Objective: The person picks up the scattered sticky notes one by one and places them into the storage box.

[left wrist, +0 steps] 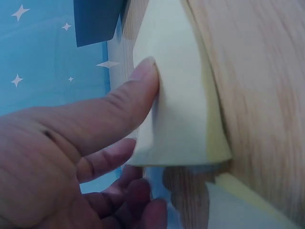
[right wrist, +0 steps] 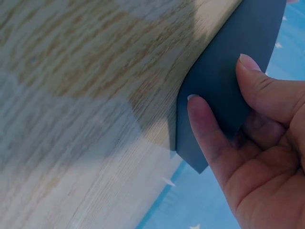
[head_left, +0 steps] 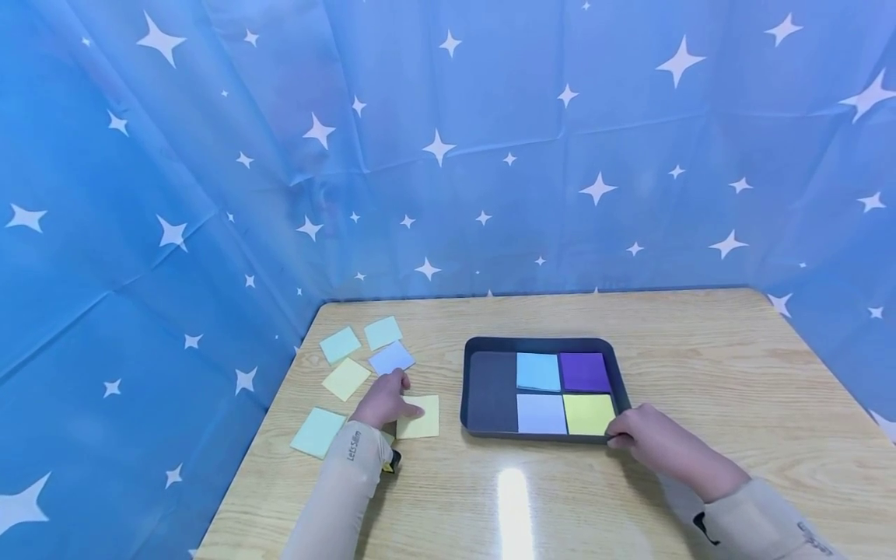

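Observation:
My left hand [head_left: 387, 400] is at a pale yellow sticky-note pad [head_left: 425, 420] left of the tray. Its thumb presses on the pad's top face, while the other fingers, loosely bent, lie beside the pad's edge in the left wrist view. At the near right corner of a dark tray [head_left: 490, 433], my right hand [head_left: 637, 428] grips the wall; thumb and index finger lie against it in the right wrist view. Inside the tray are light blue [head_left: 538, 372], purple [head_left: 585, 372], lavender [head_left: 541, 413] and yellow notes [head_left: 588, 414]; its left section shows bare dark bottom.
Left of the pad lie mint notes [head_left: 318, 432], another pale yellow note [head_left: 346, 379] and a lavender-blue note [head_left: 392, 358]. Part of a note under the left wrist is hidden. A starry blue curtain [head_left: 490, 187] borders the wooden table [head_left: 560, 498] behind and left.

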Tool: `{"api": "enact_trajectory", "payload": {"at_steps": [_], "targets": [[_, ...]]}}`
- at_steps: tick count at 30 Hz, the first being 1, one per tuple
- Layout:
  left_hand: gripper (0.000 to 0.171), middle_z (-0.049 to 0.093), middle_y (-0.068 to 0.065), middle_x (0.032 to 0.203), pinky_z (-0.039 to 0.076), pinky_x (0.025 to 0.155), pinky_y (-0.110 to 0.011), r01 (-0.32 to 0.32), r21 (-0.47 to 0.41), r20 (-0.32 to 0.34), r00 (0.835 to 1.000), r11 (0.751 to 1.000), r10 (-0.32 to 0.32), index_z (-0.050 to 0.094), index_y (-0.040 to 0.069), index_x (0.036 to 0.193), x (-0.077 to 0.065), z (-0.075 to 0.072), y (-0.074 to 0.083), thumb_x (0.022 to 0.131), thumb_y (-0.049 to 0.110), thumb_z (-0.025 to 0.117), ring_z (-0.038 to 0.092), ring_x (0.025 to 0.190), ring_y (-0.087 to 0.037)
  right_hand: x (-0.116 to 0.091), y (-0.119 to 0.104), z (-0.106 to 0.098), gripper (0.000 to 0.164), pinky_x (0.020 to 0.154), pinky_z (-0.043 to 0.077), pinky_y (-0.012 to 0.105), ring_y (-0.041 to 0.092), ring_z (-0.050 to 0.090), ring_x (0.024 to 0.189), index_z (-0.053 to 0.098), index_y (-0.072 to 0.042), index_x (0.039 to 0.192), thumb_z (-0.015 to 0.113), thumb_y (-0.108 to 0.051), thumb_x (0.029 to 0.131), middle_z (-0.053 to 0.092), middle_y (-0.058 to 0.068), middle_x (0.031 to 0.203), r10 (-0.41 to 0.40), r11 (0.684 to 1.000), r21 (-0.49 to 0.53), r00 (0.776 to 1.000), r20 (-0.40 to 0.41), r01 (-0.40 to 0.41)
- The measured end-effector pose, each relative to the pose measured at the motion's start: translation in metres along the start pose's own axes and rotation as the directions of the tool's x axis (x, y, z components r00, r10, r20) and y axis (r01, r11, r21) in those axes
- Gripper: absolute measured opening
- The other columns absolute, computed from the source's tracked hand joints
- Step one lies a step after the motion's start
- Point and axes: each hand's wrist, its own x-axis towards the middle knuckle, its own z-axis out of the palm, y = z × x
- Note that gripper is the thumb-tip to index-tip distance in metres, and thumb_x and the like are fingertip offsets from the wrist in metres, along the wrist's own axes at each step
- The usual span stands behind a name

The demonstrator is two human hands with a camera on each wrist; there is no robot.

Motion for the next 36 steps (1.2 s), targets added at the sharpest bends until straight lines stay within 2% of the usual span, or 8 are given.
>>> {"api": "enact_trajectory", "payload": {"at_steps": [3, 9, 12, 15, 19, 23, 27, 36], "targets": [[0.044, 0.063, -0.008, 0.109, 0.049, 0.077, -0.036, 0.013, -0.015, -0.01, 1.0, 1.0, -0.013, 0.059, 0.006, 0.107, 0.0, 0.001, -0.001, 0.078, 0.022, 0.089, 0.056, 0.09, -0.022, -0.001, -0.001, 0.001, 0.019, 0.054, 0.046, 0.021, -0.006, 0.046, 0.062, 0.073, -0.017, 0.073, 0.075, -0.001, 0.085, 0.07, -0.011, 0.072, 0.002, 1.0, 0.0, 1.0, -0.005, -0.002], [0.031, 0.062, -0.005, 0.091, 0.046, 0.067, -0.032, -0.001, -0.037, -0.022, 1.0, 0.999, 0.0, 0.063, 0.006, 0.09, 0.0, 0.002, -0.003, 0.077, 0.018, 0.088, 0.053, 0.077, -0.02, -0.001, 0.0, 0.001, 0.019, 0.054, 0.045, 0.021, -0.005, 0.046, 0.061, 0.073, -0.017, 0.074, 0.075, -0.001, 0.085, 0.07, -0.01, 0.073, 0.019, 1.0, 0.002, 1.0, -0.002, -0.019], [0.035, 0.063, -0.006, 0.097, 0.049, 0.073, -0.035, -0.013, -0.035, -0.025, 1.0, 0.999, 0.012, 0.065, 0.005, 0.097, 0.0, 0.003, -0.001, 0.077, 0.021, 0.089, 0.055, 0.082, -0.021, -0.001, 0.0, 0.001, 0.018, 0.054, 0.046, 0.022, -0.005, 0.048, 0.062, 0.074, -0.017, 0.075, 0.075, -0.002, 0.085, 0.07, -0.01, 0.074, 0.024, 1.0, 0.0, 1.0, -0.003, -0.024], [0.049, 0.061, -0.008, 0.105, 0.049, 0.081, -0.039, -0.015, -0.018, -0.019, 1.0, 1.0, 0.015, 0.065, 0.005, 0.11, -0.002, 0.004, 0.002, 0.075, 0.028, 0.091, 0.054, 0.092, -0.023, -0.001, 0.001, 0.002, 0.017, 0.054, 0.047, 0.022, -0.005, 0.049, 0.063, 0.074, -0.017, 0.076, 0.075, -0.002, 0.085, 0.07, -0.01, 0.074, 0.024, 1.0, -0.006, 1.0, -0.009, -0.024], [0.06, 0.057, -0.008, 0.105, 0.047, 0.084, -0.042, -0.044, 0.029, -0.013, 0.999, 0.999, 0.045, 0.064, 0.007, 0.118, -0.004, 0.01, 0.007, 0.072, 0.034, 0.092, 0.049, 0.098, -0.026, -0.002, 0.002, 0.004, 0.019, 0.054, 0.045, 0.022, -0.004, 0.046, 0.061, 0.072, -0.017, 0.073, 0.075, -0.003, 0.086, 0.067, -0.012, 0.071, 0.023, 1.0, -0.006, 1.0, -0.017, -0.023], [0.059, 0.059, -0.006, 0.105, 0.048, 0.086, -0.044, -0.072, 0.073, -0.026, 0.997, 0.995, 0.074, 0.067, 0.009, 0.115, -0.007, 0.014, 0.012, 0.068, 0.032, 0.094, 0.051, 0.103, -0.029, -0.003, 0.001, 0.005, 0.021, 0.053, 0.043, 0.021, -0.004, 0.043, 0.061, 0.07, -0.018, 0.072, 0.075, -0.003, 0.086, 0.065, -0.013, 0.069, 0.014, 1.0, -0.007, 1.0, -0.027, -0.014], [0.053, 0.061, -0.006, 0.109, 0.048, 0.088, -0.045, -0.067, 0.092, -0.04, 0.997, 0.993, 0.071, 0.068, 0.009, 0.108, -0.008, 0.015, 0.015, 0.067, 0.029, 0.095, 0.052, 0.106, -0.031, -0.003, 0.0, 0.005, 0.022, 0.053, 0.041, 0.021, -0.004, 0.042, 0.06, 0.069, -0.018, 0.071, 0.075, -0.003, 0.085, 0.063, -0.014, 0.068, 0.007, 1.0, -0.011, 0.999, -0.035, -0.008], [0.048, 0.066, -0.004, 0.103, 0.047, 0.078, -0.039, -0.066, 0.099, -0.056, 0.996, 0.993, 0.072, 0.065, 0.008, 0.102, -0.005, 0.014, 0.016, 0.069, 0.027, 0.094, 0.054, 0.087, -0.022, -0.003, -0.003, 0.004, 0.026, 0.054, 0.038, 0.021, -0.003, 0.039, 0.059, 0.064, -0.019, 0.068, 0.074, -0.003, 0.086, 0.057, -0.016, 0.065, 0.019, 1.0, -0.017, 0.999, -0.042, -0.019]]}}
